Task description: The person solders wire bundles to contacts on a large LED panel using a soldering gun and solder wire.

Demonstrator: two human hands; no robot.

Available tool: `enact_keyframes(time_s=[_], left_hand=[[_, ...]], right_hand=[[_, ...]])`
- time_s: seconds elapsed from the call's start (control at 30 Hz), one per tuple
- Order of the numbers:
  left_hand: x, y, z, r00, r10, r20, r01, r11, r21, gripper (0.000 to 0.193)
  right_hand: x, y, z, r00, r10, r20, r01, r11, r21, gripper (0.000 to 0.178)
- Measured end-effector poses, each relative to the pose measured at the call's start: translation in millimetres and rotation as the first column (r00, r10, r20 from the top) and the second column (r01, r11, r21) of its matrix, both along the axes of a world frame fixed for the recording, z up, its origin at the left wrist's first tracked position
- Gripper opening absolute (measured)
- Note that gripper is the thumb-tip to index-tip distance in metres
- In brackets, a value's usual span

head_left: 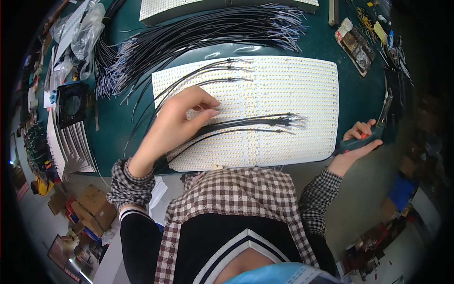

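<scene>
My left hand [182, 113] hovers over a white LED panel [312, 85] dotted with small yellow chips. Its fingers are curled, thumb and fingertips a little apart, with nothing visible between them. Just below it lies a small bunch of black wires [246, 122] with stripped ends, and a single wire sits beneath that. A few more black wires [203, 71] rest across the panel's upper left, ends near its middle strip. At the panel's right edge my right hand [357, 139] grips a green soldering gun [362, 141] with a red trigger. Its metal front points up and away.
A large bundle of black wires [213, 33] lies behind the panel, before another stack of panels [189, 8]. Far right is a stained block-shaped packet [354, 45]. White sheets [73, 144], a black square fan-like part [72, 105] and clear plastic bags [90, 35] line the left.
</scene>
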State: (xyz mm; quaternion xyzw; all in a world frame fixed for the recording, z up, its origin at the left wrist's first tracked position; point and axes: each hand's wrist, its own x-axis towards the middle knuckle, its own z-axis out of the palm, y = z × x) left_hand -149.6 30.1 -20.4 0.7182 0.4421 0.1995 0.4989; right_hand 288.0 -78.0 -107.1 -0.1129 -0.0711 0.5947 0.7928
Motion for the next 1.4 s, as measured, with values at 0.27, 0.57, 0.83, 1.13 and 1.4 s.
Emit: enact_keyframes(time_s=[0.27, 0.57, 0.83, 1.13, 1.4], left_hand=[[37.2, -20.0, -32.4, 0.965, -0.101, -0.244, 0.182, 0.925, 0.334, 0.013], [39.9, -10.9, -25.3, 0.995, -0.042, -0.093, 0.034, 0.996, -0.083, 0.013], [14.1, -17.5, 19.2, 0.969, 0.224, -0.1, -0.24, 0.952, -0.189, 0.009], [34.9, -6.2, -20.7, 0.975, 0.053, -0.214, 0.049, 0.893, 0.447, 0.019], [60.0, 1.4, -43.3, 0.981, -0.106, -0.165, 0.167, 0.893, 0.418, 0.013]], right_hand=[[1.0, -17.3, 9.8, 0.963, -0.014, 0.268, 0.04, 0.995, -0.09, 0.069], [-17.1, -18.8, 34.7, 0.958, 0.021, 0.287, -0.002, 0.998, -0.066, 0.068], [-29.9, -4.2, 46.2, 0.917, 0.075, 0.391, -0.051, 0.996, -0.073, 0.072], [-47.5, 0.3, 44.2, 0.899, 0.088, 0.428, -0.026, 0.989, -0.148, 0.08], [-47.9, -13.7, 44.0, 0.881, 0.022, 0.473, 0.063, 0.985, -0.162, 0.081]])
